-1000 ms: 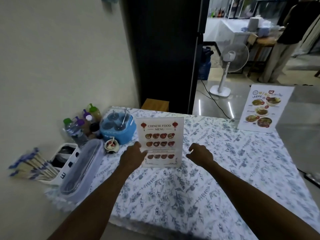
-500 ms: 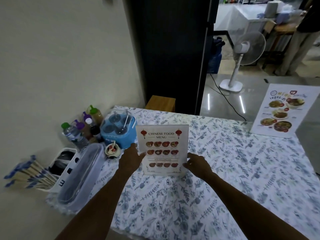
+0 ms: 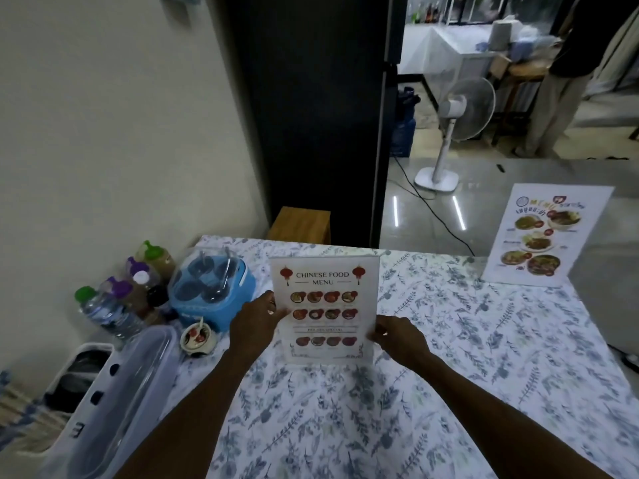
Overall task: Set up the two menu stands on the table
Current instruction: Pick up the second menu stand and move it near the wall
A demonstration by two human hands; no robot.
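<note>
A clear menu stand printed "Chinese Food Menu" (image 3: 325, 305) stands upright on the floral tablecloth (image 3: 432, 392), left of the table's middle. My left hand (image 3: 254, 323) grips its left edge and my right hand (image 3: 397, 338) pinches its lower right edge. A second menu stand with colourful dish photos (image 3: 546, 236) stands upright at the table's far right corner, untouched.
Along the left side sit sauce bottles (image 3: 138, 281), a water bottle (image 3: 107, 312), a blue lidded condiment box (image 3: 211, 292), a small sauce dish (image 3: 197, 338) and a long clear-lidded box (image 3: 117, 402). Beyond the table are a wooden stool (image 3: 301, 224), a floor fan (image 3: 456, 126) and a person (image 3: 574, 63).
My right hand has come in from beside the Chinese menu stand and taken hold of its right edge. The left hand stays on the left edge. The camera has tilted.
</note>
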